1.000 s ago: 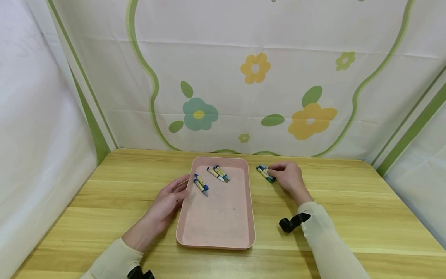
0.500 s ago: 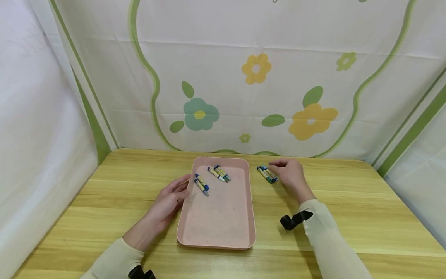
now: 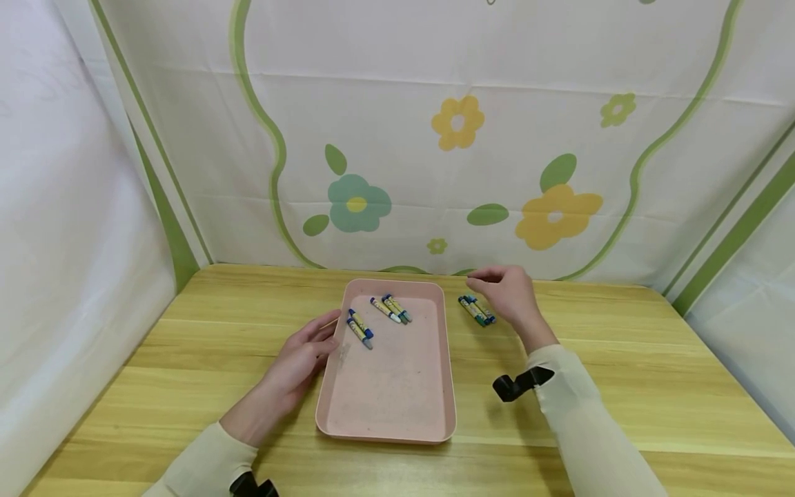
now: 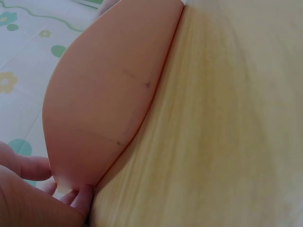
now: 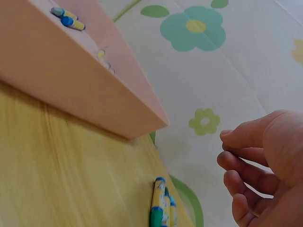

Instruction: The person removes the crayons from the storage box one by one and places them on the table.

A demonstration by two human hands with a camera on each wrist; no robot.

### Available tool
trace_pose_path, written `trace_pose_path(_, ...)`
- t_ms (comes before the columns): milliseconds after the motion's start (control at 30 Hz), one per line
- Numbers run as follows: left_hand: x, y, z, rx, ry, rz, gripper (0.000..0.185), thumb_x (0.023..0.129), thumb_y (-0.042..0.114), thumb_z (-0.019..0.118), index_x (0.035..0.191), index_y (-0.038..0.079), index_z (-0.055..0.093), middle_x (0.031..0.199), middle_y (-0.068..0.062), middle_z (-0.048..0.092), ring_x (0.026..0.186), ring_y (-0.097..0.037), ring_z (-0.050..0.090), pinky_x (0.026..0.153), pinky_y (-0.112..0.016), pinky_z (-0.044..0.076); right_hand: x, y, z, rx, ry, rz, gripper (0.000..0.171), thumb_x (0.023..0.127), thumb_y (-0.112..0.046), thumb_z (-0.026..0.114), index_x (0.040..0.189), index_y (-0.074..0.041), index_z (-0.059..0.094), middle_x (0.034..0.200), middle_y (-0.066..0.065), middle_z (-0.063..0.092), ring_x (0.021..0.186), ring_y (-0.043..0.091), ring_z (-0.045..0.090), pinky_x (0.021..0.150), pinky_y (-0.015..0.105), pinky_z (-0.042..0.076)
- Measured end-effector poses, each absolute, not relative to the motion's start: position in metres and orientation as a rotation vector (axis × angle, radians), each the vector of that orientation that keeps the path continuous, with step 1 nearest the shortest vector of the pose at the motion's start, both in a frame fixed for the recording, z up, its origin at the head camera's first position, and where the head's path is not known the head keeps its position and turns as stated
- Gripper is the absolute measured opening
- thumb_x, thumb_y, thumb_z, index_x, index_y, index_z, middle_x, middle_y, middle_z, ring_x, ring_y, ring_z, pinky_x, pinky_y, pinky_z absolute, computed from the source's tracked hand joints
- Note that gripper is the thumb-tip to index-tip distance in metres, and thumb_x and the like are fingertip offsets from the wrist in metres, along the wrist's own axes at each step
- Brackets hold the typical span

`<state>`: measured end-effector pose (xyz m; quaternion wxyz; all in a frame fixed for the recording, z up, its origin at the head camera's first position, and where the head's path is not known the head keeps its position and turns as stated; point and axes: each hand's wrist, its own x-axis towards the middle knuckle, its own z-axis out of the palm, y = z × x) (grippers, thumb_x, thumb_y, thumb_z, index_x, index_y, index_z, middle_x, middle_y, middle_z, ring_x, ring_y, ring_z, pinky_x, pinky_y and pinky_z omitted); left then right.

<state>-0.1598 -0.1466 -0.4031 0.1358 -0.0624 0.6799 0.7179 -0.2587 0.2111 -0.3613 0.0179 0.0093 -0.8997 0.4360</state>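
Note:
My left hand (image 3: 304, 355) rests against the left wall of a pink tray (image 3: 391, 407) in the head view, fingers and thumb reaching its rim. In the left wrist view, fingertips touch the tray's outer side. Paper-wrapped crayons lie inside the tray, a pair of blue and grey crayons (image 3: 359, 328) at the left and a group of white and greyish crayons (image 3: 391, 309) farther back. Right of the tray lies a row of green and blue crayons (image 3: 476, 310). My right hand (image 3: 509, 297) hovers just beyond that row, fingers loosely bent, with nothing visible between thumb and fingertips.
Everything lies on a wooden table (image 3: 596, 386). A white curtain (image 3: 397, 138) printed with flowers rises along the table's back edge, close behind the right hand. More white fabric hangs at both sides. Each wrist carries a black camera mount.
My right hand has let go of the crayons in the row, lifted off and moved away toward the back. The row stays on the table, slightly tidier; left hand and tray stay put.

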Motion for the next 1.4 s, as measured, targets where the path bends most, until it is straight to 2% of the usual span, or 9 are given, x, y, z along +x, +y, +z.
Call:
trace_pose_path(433,-0.159,-0.147,-0.403,-0.192,1.972,2.077,0.063,0.104,0.005,0.052,0.165,0.017,0.038,0.172,-0.014,0.036,0.156,-0.033,0.041,0.123,-0.046,0.037,-0.258,0.19,-0.352,0.072,-2.78,1.373,0.029,0.1,-0.03,0.073,0.12,-0.01,0.081,0.124,0.015,0.078,0.115,0.032,0.072,0.096,0.045,0.058)
trace_pose_path(733,-0.159,-0.147,-0.402,-0.205,1.964,2.08,0.063,0.105,0.005,0.051,0.165,0.018,0.038,0.173,-0.013,0.035,0.156,-0.032,0.041,0.124,-0.047,0.037,-0.26,0.169,-0.353,0.098,-2.764,1.437,0.029,0.099,-0.028,0.074,0.121,-0.01,0.081,0.125,0.012,0.078,0.117,0.031,0.07,0.098,0.047,0.057)
trace_pose_path(900,-0.159,-0.147,-0.403,-0.194,1.958,2.083,0.064,0.104,0.005,0.052,0.165,0.017,0.037,0.173,-0.014,0.034,0.156,-0.033,0.04,0.124,-0.047,0.036,-0.26,0.154,-0.354,0.109,-2.754,1.462,0.025,0.098,-0.027,0.076,0.118,-0.012,0.082,0.122,0.01,0.078,0.114,0.028,0.07,0.095,0.043,0.058)
trace_pose_path(1200,-0.16,-0.148,-0.405,-0.176,1.952,2.098,0.064,0.104,0.004,0.051,0.166,0.015,0.037,0.173,-0.015,0.033,0.157,-0.034,0.039,0.125,-0.049,0.034,-0.256,0.124,-0.355,0.166,-2.71,1.544,0.022,0.097,-0.023,0.078,0.114,-0.01,0.083,0.114,0.01,0.08,0.102,0.026,0.071,0.08,0.031,0.058)
trace_pose_path(1400,-0.16,-0.147,-0.404,-0.188,1.952,2.093,0.063,0.105,0.004,0.05,0.165,0.016,0.037,0.173,-0.015,0.034,0.157,-0.033,0.039,0.126,-0.05,0.033,-0.254,0.111,-0.357,0.18,-2.713,1.562,0.02,0.097,-0.022,0.078,0.113,-0.01,0.083,0.114,0.008,0.079,0.1,0.024,0.07,0.08,0.032,0.058)
